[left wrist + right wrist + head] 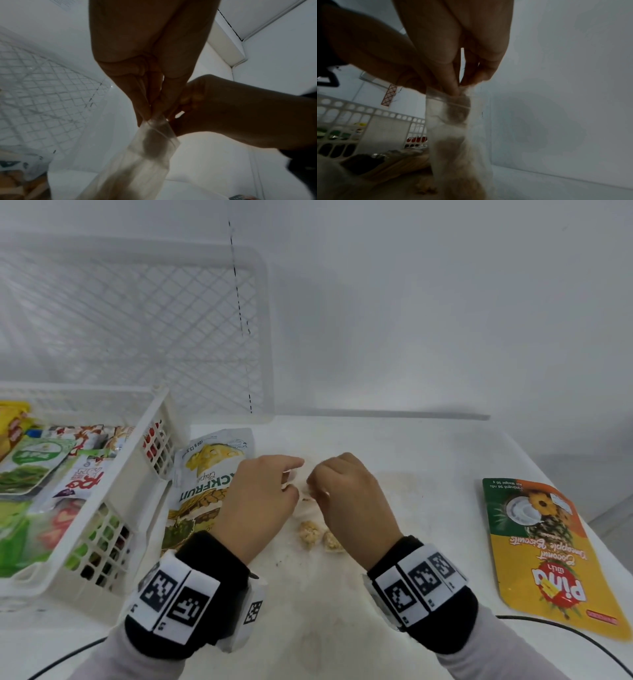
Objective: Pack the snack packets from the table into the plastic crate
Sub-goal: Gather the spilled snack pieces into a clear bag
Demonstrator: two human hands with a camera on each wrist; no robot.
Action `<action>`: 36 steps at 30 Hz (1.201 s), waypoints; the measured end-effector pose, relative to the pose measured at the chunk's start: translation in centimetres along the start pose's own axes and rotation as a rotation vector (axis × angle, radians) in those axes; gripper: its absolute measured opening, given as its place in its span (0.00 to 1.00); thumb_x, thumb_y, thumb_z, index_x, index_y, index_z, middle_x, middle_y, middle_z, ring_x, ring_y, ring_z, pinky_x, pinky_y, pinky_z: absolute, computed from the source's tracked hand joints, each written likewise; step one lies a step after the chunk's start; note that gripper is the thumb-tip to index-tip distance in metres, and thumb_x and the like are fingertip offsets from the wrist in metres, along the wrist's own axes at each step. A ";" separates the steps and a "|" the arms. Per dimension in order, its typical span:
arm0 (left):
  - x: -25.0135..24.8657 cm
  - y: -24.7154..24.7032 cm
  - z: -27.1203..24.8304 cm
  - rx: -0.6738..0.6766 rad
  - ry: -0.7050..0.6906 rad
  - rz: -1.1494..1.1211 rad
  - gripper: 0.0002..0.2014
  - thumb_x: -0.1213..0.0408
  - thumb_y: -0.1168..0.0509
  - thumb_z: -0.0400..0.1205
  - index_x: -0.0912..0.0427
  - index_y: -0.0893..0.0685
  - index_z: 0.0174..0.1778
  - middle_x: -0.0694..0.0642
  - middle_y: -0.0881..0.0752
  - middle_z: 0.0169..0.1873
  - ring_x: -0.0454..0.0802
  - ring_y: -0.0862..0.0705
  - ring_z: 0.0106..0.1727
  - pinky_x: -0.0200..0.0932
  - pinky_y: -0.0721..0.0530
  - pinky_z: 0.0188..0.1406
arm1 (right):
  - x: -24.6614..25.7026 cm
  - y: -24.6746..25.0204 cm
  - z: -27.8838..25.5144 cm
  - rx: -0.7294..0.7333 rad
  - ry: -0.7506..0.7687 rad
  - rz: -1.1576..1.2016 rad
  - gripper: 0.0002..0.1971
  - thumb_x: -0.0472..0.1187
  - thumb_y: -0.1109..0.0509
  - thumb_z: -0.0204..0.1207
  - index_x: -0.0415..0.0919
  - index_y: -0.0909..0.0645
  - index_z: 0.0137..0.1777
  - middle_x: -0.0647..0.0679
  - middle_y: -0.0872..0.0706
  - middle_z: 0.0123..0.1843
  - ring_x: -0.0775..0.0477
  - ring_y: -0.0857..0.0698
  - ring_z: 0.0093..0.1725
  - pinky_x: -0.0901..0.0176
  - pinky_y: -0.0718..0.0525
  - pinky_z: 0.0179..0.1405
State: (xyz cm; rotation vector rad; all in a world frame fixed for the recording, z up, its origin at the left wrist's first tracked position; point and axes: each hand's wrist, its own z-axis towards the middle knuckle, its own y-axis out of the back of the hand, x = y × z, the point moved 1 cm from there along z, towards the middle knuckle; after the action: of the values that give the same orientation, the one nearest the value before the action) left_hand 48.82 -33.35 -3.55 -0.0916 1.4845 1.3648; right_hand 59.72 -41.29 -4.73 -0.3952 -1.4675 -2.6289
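A clear zip bag (313,529) with pale crumbly snack pieces inside lies at the table's middle. My left hand (263,494) and right hand (346,498) both pinch its top edge, close together. In the left wrist view the bag (150,148) hangs below my pinching left fingers (145,102). In the right wrist view my right thumb and fingers (458,81) pinch the zip strip of the bag (453,121). A jackfruit chips packet (202,484) lies just left of my left hand. A yellow pineapple biscuit packet (544,553) lies at the right. The white plastic crate (113,508) stands at the left, holding several packets.
A second white lattice crate (171,320) stands upright against the wall behind the table. A black cable (582,635) runs along the table's near edge. The white table (411,474) ends at the wall behind and drops off at the right.
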 end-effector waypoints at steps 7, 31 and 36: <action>-1.1 -0.8 -0.6 0.021 -0.065 -0.041 0.17 0.77 0.36 0.73 0.62 0.12 0.56 0.55 0.10 0.50 0.45 0.12 0.53 0.30 0.17 0.50 | -0.6 -1.3 0.6 0.027 -0.061 -0.164 0.06 0.31 0.24 0.58 0.43 0.11 0.29 0.42 0.20 0.46 0.41 0.22 0.45 0.53 0.20 0.32; -1.2 3.7 0.6 -0.155 -0.029 -0.464 0.18 0.61 0.22 0.70 0.47 0.15 0.55 0.43 0.11 0.48 0.36 0.13 0.50 0.30 0.17 0.50 | -0.8 2.7 2.9 0.441 -0.097 0.148 0.13 0.37 0.31 0.76 0.45 0.20 0.30 0.47 0.19 0.37 0.51 0.23 0.38 0.74 0.31 0.35; 0.6 4.0 0.1 0.396 0.087 -0.682 0.40 0.55 0.19 0.62 0.51 0.25 0.72 0.56 0.14 0.61 0.53 0.16 0.63 0.54 0.22 0.66 | -0.6 6.0 4.0 0.417 -0.072 0.572 0.07 0.38 0.26 0.74 0.33 0.12 0.41 0.39 0.14 0.40 0.42 0.16 0.41 0.52 0.21 0.43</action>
State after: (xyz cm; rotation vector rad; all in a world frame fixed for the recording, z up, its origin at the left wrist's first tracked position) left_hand 46.00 -31.59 -1.33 -0.3705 1.5696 0.5189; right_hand 62.25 -41.10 2.04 -0.7347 -1.5771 -1.8384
